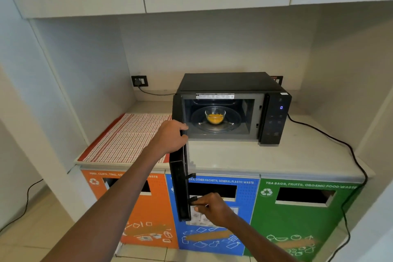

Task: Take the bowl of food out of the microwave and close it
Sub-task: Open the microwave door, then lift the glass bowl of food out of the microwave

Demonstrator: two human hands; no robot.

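A black microwave (pixel 274 117) stands on a pale counter with its door (pixel 179 187) swung fully open toward me, edge-on. Inside, on the glass turntable, sits a clear glass bowl (pixel 215 116) holding yellow food. My left hand (pixel 170 136) grips the top edge of the open door near the hinge side. My right hand (pixel 212 208) is lower down at the door's free edge, fingers curled against it by the latch hooks. Neither hand touches the bowl.
A red-and-white striped cloth (pixel 127 138) lies on the counter (pixel 255 161) left of the microwave. Orange (pixel 153 215), blue (pixel 244 219) and green (pixel 302 225) recycling bins stand below the counter. A black power cord (pixel 350 151) trails over the counter's right side. Cabinets hang overhead.
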